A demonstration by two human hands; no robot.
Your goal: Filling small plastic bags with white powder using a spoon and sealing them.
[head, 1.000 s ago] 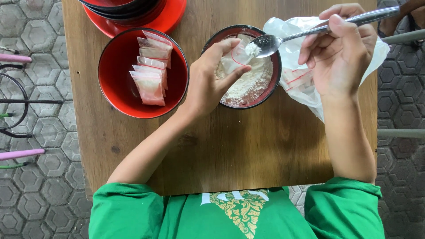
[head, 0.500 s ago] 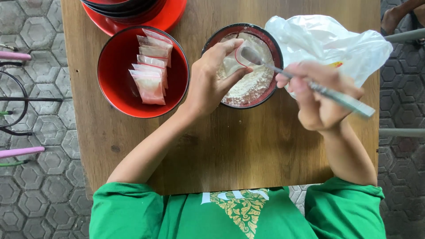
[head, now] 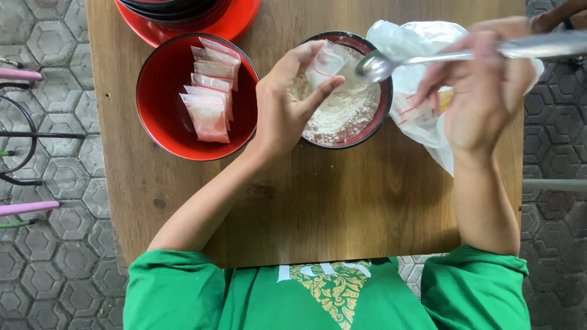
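Over the dark bowl of white powder (head: 342, 113), the left hand (head: 287, 104) pinches a small clear zip bag (head: 326, 62) between thumb and fingers. Just beside its mouth, the right hand (head: 483, 91) clasps a metal spoon (head: 428, 58).

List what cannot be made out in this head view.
- Spoon: whether it carries powder; the bowl end is blurred.
- Right hand: motion blur smears its fingers.
- Small clear bag: its fill level; the left hand covers part of it.
- Stacked dishes: cut off by the top edge.
- Plastic bag: its contents, hidden behind the right hand.
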